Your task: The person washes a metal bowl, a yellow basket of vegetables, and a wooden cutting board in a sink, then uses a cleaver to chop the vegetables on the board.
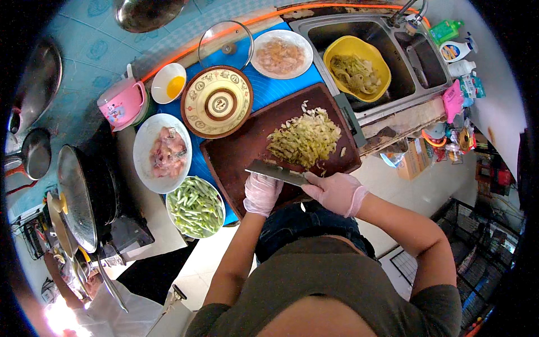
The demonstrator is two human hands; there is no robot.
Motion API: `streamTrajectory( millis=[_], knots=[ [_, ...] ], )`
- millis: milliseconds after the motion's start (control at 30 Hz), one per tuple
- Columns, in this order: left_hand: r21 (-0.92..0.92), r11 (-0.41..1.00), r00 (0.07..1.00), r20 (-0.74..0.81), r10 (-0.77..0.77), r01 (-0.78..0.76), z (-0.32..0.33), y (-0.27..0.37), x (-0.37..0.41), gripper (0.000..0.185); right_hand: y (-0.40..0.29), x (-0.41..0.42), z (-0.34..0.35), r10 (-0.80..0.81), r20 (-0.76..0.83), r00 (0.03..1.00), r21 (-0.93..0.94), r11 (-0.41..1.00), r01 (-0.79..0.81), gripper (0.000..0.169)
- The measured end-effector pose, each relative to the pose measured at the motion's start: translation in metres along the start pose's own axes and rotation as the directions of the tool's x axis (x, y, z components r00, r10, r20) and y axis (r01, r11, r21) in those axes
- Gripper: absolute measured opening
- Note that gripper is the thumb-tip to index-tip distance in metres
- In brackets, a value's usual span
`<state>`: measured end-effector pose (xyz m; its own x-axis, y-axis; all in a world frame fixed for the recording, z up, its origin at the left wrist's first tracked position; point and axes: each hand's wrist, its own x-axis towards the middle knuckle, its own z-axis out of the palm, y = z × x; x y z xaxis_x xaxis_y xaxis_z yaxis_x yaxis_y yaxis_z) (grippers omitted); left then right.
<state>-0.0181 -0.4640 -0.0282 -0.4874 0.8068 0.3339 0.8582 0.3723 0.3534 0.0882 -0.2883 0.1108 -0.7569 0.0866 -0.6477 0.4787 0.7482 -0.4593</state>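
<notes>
My right hand (336,191), in a clear plastic glove, grips the handle of a cleaver (276,172). The broad blade points left over the near part of a dark brown cutting board (238,153). My left hand (262,194), gloved too, is at the blade's far end; the blade hides its fingers, so I cannot tell whether they touch the metal. Beyond the cleaver lies a heap of chopped pickled greens (305,137), with a few loose bits around it.
A patterned bowl (191,105) stands beyond the board. Bowls of raw meat (168,153), cut green beans (196,206), egg (174,87) and pale slices (281,57) surround it. A yellow basin (381,69) with greens sits in the sink (406,101). Left is a lidded wok (78,198).
</notes>
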Motion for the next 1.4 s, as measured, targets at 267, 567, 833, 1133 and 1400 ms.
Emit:
streamTrajectory(
  millis=[267,567,833,1133,1400],
  knots=[
    [-0.037,0.997,0.996,0.069,-0.060,0.063,-0.004,0.004,-0.002,0.029,0.009,0.042,0.019,-0.202,-0.099,0.974,0.052,0.977,0.207,0.044],
    [-0.003,0.997,0.997,-0.011,-0.072,0.072,-0.005,0.003,0.003,0.033,0.005,-0.003,0.002,0.016,0.065,0.998,0.054,0.998,-0.019,0.049],
    [-0.013,0.999,0.999,-0.012,-0.045,0.045,-0.002,0.001,-0.001,0.022,-0.008,0.029,0.020,-0.103,-0.060,0.993,0.065,0.992,0.107,0.040],
    [-0.016,1.000,1.000,0.025,-0.009,0.009,-0.016,-0.004,0.000,0.026,0.004,0.000,0.006,0.021,0.042,0.999,0.068,0.997,-0.024,0.043],
    [-0.018,1.000,0.998,0.057,-0.005,0.006,-0.010,-0.001,-0.008,0.024,0.014,0.041,0.045,-0.346,-0.147,0.927,-0.196,0.928,0.315,0.027]
  ],
)
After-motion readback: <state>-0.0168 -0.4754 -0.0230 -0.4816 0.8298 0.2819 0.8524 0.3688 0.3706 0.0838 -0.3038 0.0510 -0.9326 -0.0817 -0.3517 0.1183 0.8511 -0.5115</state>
